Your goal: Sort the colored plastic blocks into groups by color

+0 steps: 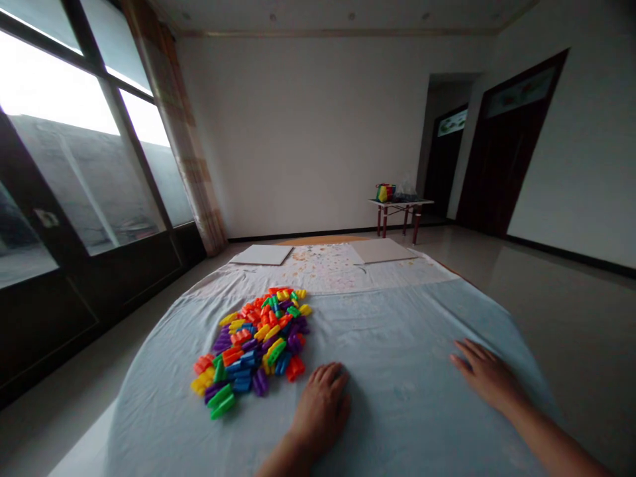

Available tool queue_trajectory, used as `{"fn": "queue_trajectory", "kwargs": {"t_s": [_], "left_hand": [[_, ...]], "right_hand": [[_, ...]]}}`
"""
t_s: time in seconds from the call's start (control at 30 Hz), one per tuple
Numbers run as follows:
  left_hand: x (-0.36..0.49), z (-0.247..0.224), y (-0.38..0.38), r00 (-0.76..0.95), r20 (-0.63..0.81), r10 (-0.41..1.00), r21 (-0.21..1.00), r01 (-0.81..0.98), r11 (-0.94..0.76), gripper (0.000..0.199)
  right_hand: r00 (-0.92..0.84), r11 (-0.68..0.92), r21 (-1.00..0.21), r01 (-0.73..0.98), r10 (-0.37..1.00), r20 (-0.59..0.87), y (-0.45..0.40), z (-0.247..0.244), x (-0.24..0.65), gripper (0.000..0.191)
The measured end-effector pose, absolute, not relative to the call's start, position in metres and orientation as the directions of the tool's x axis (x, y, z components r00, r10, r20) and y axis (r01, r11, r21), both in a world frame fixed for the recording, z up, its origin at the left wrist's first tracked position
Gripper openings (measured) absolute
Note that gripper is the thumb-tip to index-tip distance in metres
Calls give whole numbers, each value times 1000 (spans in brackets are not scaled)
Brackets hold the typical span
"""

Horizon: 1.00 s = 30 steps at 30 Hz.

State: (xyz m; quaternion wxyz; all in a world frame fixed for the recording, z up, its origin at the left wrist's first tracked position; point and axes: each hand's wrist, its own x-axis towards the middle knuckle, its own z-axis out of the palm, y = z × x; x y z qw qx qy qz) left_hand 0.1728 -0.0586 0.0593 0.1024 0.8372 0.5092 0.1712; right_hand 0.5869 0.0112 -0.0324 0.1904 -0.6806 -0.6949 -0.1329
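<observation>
A pile of colourful plastic pieces (258, 334), in red, orange, yellow, green, blue and purple, lies on the left half of the cloth-covered table (397, 371). Just to the right of the pile's near end, my left hand (324, 404) rests palm down on the pale blue cloth, its fingers bent and close together, with what is under them hidden. My right hand (484, 371) lies flat near the table's right side with its fingers spread, touching only the cloth.
Two flat pale boards, one at the far left (263, 255) and one at the far right (381, 250), lie on the white patterned cloth. Beyond, a small side table (401, 201) holds a colourful bag (385, 193). Windows line the left side.
</observation>
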Motion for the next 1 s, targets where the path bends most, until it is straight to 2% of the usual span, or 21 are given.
{"fn": "queue_trajectory", "kwargs": {"t_s": [0.1, 0.17, 0.33, 0.43, 0.57, 0.77, 0.9, 1.0], "left_hand": [[180, 67, -58, 409, 146, 901, 336, 836, -434, 37], [188, 72, -56, 381, 130, 915, 332, 853, -403, 31], [207, 74, -48, 300, 160, 940, 345, 876, -338, 30], [208, 67, -44, 329, 176, 928, 370, 851, -372, 30], [202, 56, -39, 367, 175, 913, 398, 822, -407, 24], [202, 43, -33, 367, 164, 916, 437, 805, -401, 18], [205, 38, -32, 373, 154, 915, 465, 790, -400, 19], [205, 37, -32, 400, 148, 905, 496, 762, -417, 20]], "right_hand": [[-18, 66, -87, 994, 888, 459, 14, -26, 577, 53], [-60, 145, -141, 979, 873, 483, 15, -16, 555, 51], [-186, 408, -384, 828, 847, 499, 8, 20, 463, 40], [-249, 462, -526, 714, 870, 427, 2, 42, 411, 36], [-312, 464, -636, 617, 886, 343, 2, 58, 367, 34], [-376, 466, -703, 537, 878, 295, 21, 75, 320, 30], [-483, 510, -687, 517, 837, 257, 35, 96, 281, 31], [-565, 565, -656, 500, 787, 248, 46, 105, 249, 40]]}}
